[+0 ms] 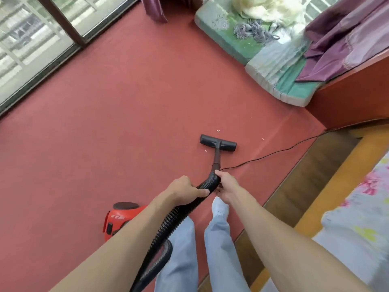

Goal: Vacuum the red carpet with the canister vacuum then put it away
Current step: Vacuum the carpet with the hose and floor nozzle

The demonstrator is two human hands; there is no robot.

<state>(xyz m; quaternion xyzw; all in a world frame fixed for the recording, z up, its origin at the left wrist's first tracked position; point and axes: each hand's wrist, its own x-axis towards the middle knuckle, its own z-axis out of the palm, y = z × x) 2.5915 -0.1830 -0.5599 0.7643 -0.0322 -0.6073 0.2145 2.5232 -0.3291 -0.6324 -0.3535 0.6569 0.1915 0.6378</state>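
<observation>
Canister vacuum [117,220], red body w/ dark top, sits on the red carpet [94,133] at lower left, just beside the person's left leg and partly hidden behind the left forearm. Black ribbed hose [174,216] runs up from the bottom edge, between both arms, to the wand [216,159]. Floor head [217,142] lies flat on the carpet ahead of the feet, approx mid-room.

L hand [185,189]: arm stretched fwd, palm down, fingers & thumb wrapped over the hose. R hand [228,185]: arm also stretched fwd, fingers curled round the hose end where it meets the wand, just ahead of the L hand. Both forearms are bare and angle inward to meet at the hose.

Room & edges: wide open carpet lies left of and beyond the head, up to the glass door frame [69,32] at top left. At top right, pads [273,66] lie on the carpet w/ purple cloth [336,45] draped over them. A red-brown cabinet [347,98] stands at right, by the carpet's edge. On the right the carpet ends at a wood floor strip [305,178], then a bed [357,218] w/ floral sheet. Thin black cord [273,153] crosses the carpet from near the R hand toward the cabinet's base. A few pale crumbs [218,130] lie just beyond & beside the head.
</observation>
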